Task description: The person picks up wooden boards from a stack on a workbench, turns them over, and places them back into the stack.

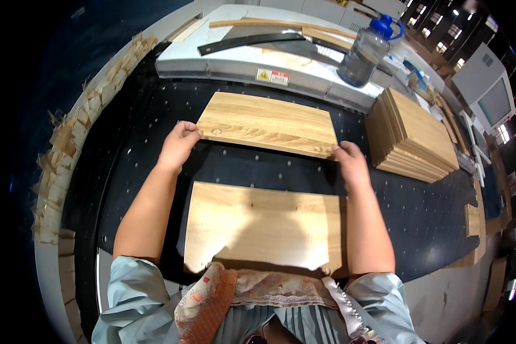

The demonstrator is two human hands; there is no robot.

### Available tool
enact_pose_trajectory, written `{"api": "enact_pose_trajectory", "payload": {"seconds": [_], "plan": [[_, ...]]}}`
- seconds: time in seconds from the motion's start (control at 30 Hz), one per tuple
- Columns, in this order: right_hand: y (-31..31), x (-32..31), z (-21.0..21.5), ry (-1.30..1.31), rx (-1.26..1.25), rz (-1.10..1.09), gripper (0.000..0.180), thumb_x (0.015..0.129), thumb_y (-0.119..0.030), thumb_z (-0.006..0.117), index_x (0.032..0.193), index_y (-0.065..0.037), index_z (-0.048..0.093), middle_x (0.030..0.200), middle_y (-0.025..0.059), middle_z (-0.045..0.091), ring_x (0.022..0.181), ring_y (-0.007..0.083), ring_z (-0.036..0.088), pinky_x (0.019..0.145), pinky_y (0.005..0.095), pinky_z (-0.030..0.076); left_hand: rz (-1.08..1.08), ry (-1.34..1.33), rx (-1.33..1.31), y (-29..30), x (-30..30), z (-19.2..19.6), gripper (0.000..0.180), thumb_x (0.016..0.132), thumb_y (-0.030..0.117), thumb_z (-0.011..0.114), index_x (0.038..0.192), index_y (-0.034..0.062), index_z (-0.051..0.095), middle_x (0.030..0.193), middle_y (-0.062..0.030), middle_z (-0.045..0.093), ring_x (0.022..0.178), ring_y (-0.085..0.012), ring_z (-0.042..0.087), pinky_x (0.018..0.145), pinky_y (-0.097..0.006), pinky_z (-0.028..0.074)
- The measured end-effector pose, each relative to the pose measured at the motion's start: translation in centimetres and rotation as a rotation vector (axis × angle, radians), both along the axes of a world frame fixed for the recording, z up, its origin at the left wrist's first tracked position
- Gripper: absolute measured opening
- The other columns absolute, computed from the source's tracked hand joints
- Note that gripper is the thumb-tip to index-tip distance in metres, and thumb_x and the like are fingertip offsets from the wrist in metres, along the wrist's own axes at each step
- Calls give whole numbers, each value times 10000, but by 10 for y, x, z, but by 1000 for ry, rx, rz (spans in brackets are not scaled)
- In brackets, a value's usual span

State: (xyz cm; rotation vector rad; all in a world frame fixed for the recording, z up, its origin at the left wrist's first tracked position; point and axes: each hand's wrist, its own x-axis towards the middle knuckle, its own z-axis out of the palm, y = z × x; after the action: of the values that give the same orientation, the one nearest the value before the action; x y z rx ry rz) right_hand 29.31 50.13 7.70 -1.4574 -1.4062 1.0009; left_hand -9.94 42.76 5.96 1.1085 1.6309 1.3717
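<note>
Both my hands hold a light wood-grain board [266,120] by its near corners. My left hand [179,144] pinches the left corner, thumb and fingers closed on the edge. At the right corner, my right hand [352,164] is closed on the edge in the same way. A round mark shows on the board's face near its left end. Between my forearms, close to my body, lies a second wood-grain board [264,226] with two small dark holes near its far edge and a shadow across it.
The boards are over a black work table [421,223] dotted with small pale points. To the right stands a stack of boards [410,137]. Behind is a white machine beam [235,66] bearing a blue-lidded water jug [364,54] and a black strip [252,41]. Torn tape edges the left side [77,132].
</note>
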Motion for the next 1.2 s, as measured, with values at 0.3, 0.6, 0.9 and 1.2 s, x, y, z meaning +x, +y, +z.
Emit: {"api": "enact_pose_trajectory", "payload": {"seconds": [0.3, 0.6, 0.9, 1.2], "plan": [[-158, 73, 39, -136, 104, 1, 434, 860, -148, 640, 1207, 68, 492, 916, 101, 639, 832, 118, 592, 764, 246, 470, -23, -23, 44, -170, 56, 48, 269, 878, 121, 610, 1101, -3, 523, 932, -48, 620, 893, -83, 542, 804, -220, 419], [-252, 94, 15, -473, -9, 52, 477, 791, -217, 707, 1179, -9, 526, 911, 101, 674, 664, 187, 571, 624, 297, 463, 85, 234, -92, -286, 66, -1, 290, 819, 51, 618, 1081, -16, 514, 965, -82, 628, 937, -125, 564, 830, -266, 446], [-253, 102, 2, -536, 40, 457, 958, 639, -176, 833, 1396, 29, 284, 1201, 259, 533, 1129, 351, 537, 940, 353, 428, -253, 770, -121, -272, 83, 9, 853, 575, 45, 818, 1337, 62, 436, 1219, -196, 551, 1092, -344, 541, 938, -377, 426], [-217, 135, 27, -721, 41, 712, 901, 660, -266, 795, 1393, -34, 325, 1038, 229, 612, 939, 405, 597, 844, 392, 472, -294, 908, -249, -244, 80, 29, 975, 428, 44, 856, 1315, 116, 456, 993, -195, 635, 925, -371, 602, 769, -390, 494]]}}
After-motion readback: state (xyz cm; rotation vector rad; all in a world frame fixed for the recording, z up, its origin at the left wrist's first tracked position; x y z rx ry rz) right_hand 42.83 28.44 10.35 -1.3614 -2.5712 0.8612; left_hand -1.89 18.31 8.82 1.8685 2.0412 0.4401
